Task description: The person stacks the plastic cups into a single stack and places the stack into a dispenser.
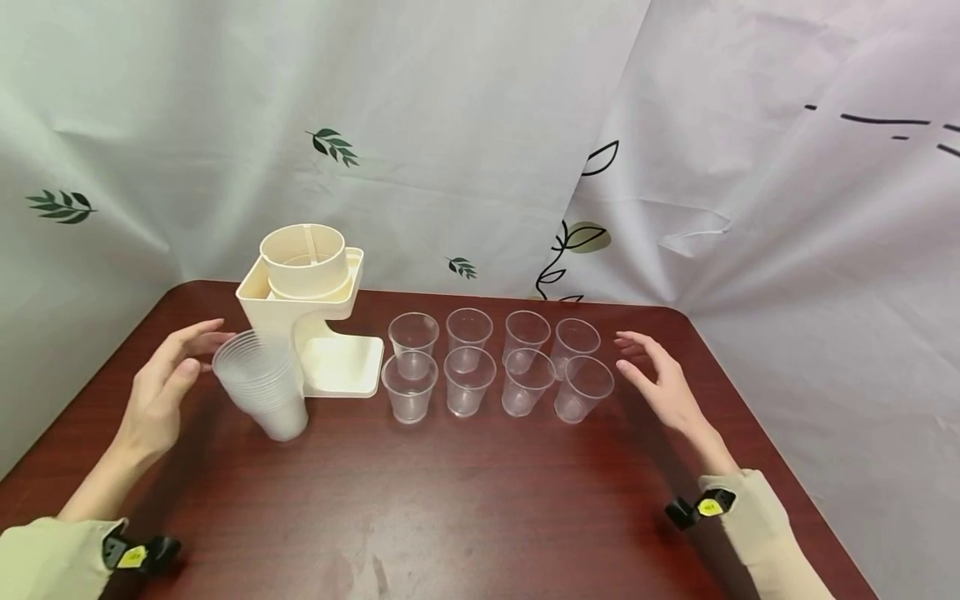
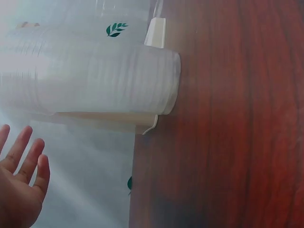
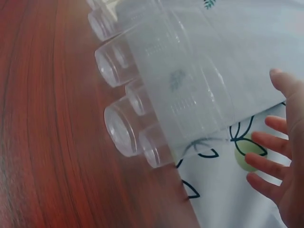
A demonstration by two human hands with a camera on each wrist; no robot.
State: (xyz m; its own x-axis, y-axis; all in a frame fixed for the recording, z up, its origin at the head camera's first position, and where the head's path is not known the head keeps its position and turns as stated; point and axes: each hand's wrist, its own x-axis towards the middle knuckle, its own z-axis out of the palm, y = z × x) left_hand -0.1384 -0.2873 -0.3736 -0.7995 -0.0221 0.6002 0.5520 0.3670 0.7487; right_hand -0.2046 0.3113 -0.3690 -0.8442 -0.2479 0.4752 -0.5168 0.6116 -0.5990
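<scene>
A tall stack of nested clear plastic cups (image 1: 262,383) stands on the table at the left, mouths up. My left hand (image 1: 159,385) is beside it on the left, fingers spread and holding nothing; the left wrist view shows a gap between the fingers and the stack. Two rows of single clear cups stand upright in the middle, among them a front cup (image 1: 410,387) and a back cup (image 1: 577,342). To the right of the rows, near the end cup (image 1: 585,387), my right hand (image 1: 660,383) hovers with loosely bent fingers and nothing in them.
Behind the cup stack stands a cream plastic stand (image 1: 341,362) with a round holder (image 1: 303,258) on top and a flat base. A white curtain (image 1: 465,125) with leaf prints hangs along the back of the dark red wooden table (image 1: 450,500).
</scene>
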